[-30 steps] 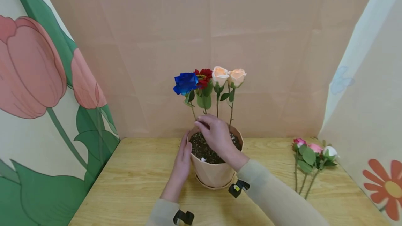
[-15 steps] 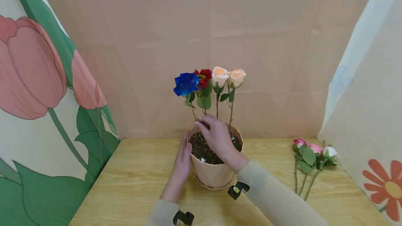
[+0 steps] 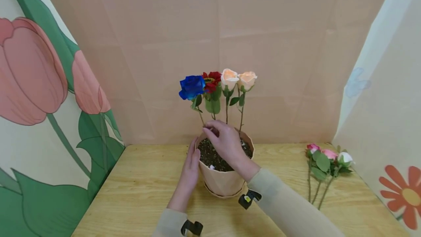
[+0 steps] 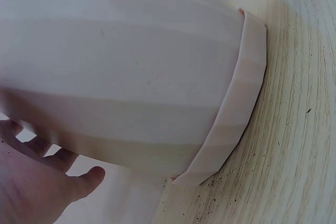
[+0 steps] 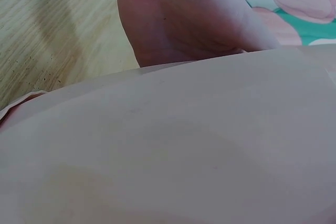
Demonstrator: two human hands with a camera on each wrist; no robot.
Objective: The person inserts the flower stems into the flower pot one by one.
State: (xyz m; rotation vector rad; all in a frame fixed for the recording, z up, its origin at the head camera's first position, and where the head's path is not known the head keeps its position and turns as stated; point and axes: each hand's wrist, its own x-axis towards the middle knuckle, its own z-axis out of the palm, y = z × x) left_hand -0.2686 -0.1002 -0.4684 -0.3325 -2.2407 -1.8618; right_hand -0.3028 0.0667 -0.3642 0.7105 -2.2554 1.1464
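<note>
A pale pink flower pot [image 3: 221,183] full of dark soil [image 3: 210,153] stands on its saucer [image 3: 227,195]. My left hand [image 3: 190,169] rests against the pot's left side, its fingers extended along the wall; the left wrist view also shows this hand [image 4: 39,177] beside the pot [image 4: 126,66]. Above the soil, my right hand [image 3: 227,142] pinches the stem of a blue rose [image 3: 192,87], which leans left. Behind that hand rise a red flower [image 3: 212,80] and two peach roses [image 3: 229,79]. The right hand hides part of the soil and some stem bases.
On the right of the wooden table [image 3: 138,185] lie three flowers: a magenta rose [image 3: 313,148], a pink rose [image 3: 329,154] and a white rose [image 3: 345,158]. A plain backdrop [image 3: 164,57] closes off the back. Painted panels [image 3: 36,72] flank the table.
The blue rose's head has tipped very slightly to the left. Both hands keep nearly the same places, and the head view has shifted a little.
</note>
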